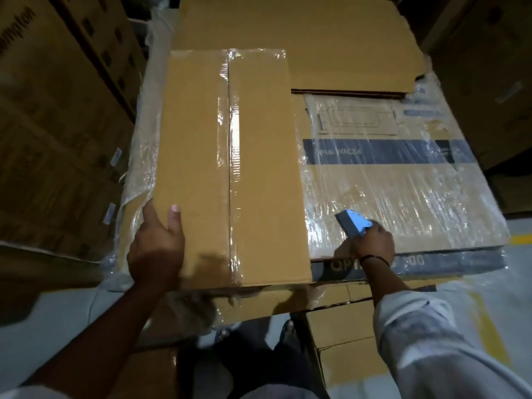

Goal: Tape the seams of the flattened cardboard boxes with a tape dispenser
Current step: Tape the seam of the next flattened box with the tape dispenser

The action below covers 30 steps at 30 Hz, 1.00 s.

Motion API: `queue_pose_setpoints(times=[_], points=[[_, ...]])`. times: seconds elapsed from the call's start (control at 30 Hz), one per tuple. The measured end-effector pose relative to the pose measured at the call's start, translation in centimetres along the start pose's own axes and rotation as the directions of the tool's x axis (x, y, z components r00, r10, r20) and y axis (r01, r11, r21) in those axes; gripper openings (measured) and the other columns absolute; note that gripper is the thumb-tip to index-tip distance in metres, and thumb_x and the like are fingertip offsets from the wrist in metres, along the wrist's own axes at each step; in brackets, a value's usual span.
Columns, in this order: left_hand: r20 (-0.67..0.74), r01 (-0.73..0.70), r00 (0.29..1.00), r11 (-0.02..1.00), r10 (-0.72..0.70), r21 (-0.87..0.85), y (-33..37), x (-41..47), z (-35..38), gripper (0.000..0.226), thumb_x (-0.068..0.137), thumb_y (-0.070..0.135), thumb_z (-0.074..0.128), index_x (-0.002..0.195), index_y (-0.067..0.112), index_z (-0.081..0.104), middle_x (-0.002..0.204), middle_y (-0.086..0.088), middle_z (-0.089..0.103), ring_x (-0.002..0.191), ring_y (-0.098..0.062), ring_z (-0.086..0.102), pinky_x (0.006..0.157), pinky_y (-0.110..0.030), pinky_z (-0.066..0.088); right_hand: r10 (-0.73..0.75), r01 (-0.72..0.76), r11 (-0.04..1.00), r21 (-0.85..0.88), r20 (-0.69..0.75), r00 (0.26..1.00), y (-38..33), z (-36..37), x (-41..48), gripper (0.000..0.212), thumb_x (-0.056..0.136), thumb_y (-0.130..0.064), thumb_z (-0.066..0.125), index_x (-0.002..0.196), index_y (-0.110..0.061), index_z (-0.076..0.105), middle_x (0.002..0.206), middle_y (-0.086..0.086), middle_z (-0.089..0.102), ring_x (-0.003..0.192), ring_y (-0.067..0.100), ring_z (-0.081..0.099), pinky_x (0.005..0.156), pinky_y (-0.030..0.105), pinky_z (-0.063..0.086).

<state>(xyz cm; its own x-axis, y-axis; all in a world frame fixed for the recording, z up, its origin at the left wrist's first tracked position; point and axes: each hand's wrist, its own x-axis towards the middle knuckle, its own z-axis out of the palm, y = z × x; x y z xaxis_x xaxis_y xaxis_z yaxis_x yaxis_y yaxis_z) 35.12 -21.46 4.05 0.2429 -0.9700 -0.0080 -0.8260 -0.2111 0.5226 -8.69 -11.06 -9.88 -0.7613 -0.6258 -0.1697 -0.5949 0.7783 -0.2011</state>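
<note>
A flattened brown cardboard box [195,156] lies lengthwise in front of me, with clear tape [230,156] running down its centre seam from the far edge to the near edge. My left hand [157,243] grips the box's near left edge, thumb on top. My right hand [374,243] holds a blue tape dispenser [352,221] to the right of the box, resting on the wrapped carton below. The dispenser's roll is hidden by my fingers.
The box rests on a large carton wrapped in plastic film [403,180] with a dark blue band. More flat cardboard [316,47] lies behind. Stacked cartons [57,110] stand at left, smaller boxes [342,341] by my feet. Grey floor shows at right.
</note>
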Motion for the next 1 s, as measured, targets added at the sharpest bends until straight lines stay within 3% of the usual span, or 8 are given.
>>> queue_pose_setpoints(times=[0.13,0.33,0.47,0.57,0.67,0.8,0.9,1.0], points=[[0.004,-0.016,1.0,1.0,0.016,-0.006,-0.3,0.1,0.0,0.067,0.103,0.066,0.029,0.151,0.021,0.039,0.129,-0.024,0.067,0.112,-0.05,0.066,0.093,-0.058,0.054,0.079,-0.087,0.986,-0.141,-0.059,0.995,-1.0,1.4,-0.5,0.054,0.083,-0.042,0.07,0.118,-0.002,0.064,0.114,0.022,0.068,0.108,0.039,0.057,0.093,0.046,0.043],[0.003,-0.022,1.0,1.0,0.022,0.008,-0.1,0.0,-0.1,0.067,0.104,0.064,0.03,0.153,0.019,0.038,0.13,-0.025,0.066,0.114,-0.049,0.065,0.095,-0.058,0.053,-0.009,0.006,0.996,-0.089,-0.042,0.999,-0.3,2.1,-0.6,0.023,0.088,-0.028,0.066,0.101,-0.009,0.069,0.093,0.016,0.073,0.092,0.034,0.067,0.092,0.043,0.046],[0.039,0.01,0.999,1.0,-0.011,0.029,0.2,0.0,-0.4,0.067,0.105,0.064,0.029,0.155,0.019,0.035,0.134,-0.026,0.064,0.118,-0.048,0.063,0.097,-0.057,0.05,-0.174,0.163,0.976,-0.146,-0.067,0.982,1.1,1.4,-0.6,0.019,0.088,-0.022,0.069,0.105,-0.014,0.068,0.092,0.013,0.075,0.09,0.033,0.07,0.098,0.045,0.047],[0.052,0.001,0.999,1.0,0.0,-0.016,0.3,-0.1,-0.8,0.064,0.106,0.063,0.03,0.155,0.02,0.035,0.135,-0.024,0.064,0.119,-0.047,0.063,0.096,-0.056,0.05,-0.329,0.303,0.936,-0.18,-0.142,0.934,1.1,-0.9,-2.9,0.03,0.083,-0.008,0.073,0.112,-0.014,0.068,0.097,0.013,0.074,0.099,0.034,0.068,0.116,0.053,0.031],[0.094,0.004,0.996,0.994,0.006,-0.106,0.3,-0.2,-1.2,0.064,0.107,0.061,0.034,0.157,0.021,0.034,0.146,-0.019,0.058,0.128,-0.044,0.059,0.1,-0.056,0.049,-0.428,0.406,0.903,-0.139,-0.212,0.879,0.3,-5.0,-6.4,0.033,0.083,-0.004,0.075,0.113,-0.014,0.068,0.102,0.01,0.074,0.102,0.032,0.068,0.119,0.061,0.025],[0.04,-0.22,0.971,0.941,0.238,-0.256,0.8,-0.6,-2.8,0.063,0.107,0.041,0.054,0.163,0.025,0.029,0.173,-0.003,0.02,0.151,-0.032,0.04,0.114,-0.054,0.045,-0.586,0.585,0.803,-0.119,-0.337,0.737,-1.1,-11.7,-11.7,0.02,0.093,-0.018,0.06,0.111,-0.013,0.069,0.104,0.008,0.074,0.098,0.03,0.07,0.115,0.062,0.031],[0.087,-0.38,0.875,0.786,0.477,-0.488,2.4,-2.5,-5.4,0.056,0.104,0.03,0.062,0.157,0.036,0.044,0.168,0.012,0.032,0.148,-0.014,0.045,0.113,-0.049,0.051,-0.692,0.69,0.702,-0.175,-0.395,0.604,-2.0,-16.7,-15.8,0.02,0.09,-0.017,0.063,0.107,-0.009,0.072,0.105,0.007,0.073,0.097,0.029,0.071,0.112,0.065,0.033],[0.242,-0.377,0.709,0.645,0.663,-0.665,4.4,-6.2,-8.6,0.05,0.1,0.035,0.065,0.149,0.039,0.054,0.161,0.019,0.044,0.144,-0.004,0.047,0.111,-0.047,0.054,-0.745,0.753,0.631,-0.187,-0.417,0.521,-3.4,-20.5,-19.6,0.018,0.088,-0.012,0.065,0.103,-0.006,0.073,0.105,0.007,0.073,0.095,0.027,0.071,0.11,0.066,0.034]])
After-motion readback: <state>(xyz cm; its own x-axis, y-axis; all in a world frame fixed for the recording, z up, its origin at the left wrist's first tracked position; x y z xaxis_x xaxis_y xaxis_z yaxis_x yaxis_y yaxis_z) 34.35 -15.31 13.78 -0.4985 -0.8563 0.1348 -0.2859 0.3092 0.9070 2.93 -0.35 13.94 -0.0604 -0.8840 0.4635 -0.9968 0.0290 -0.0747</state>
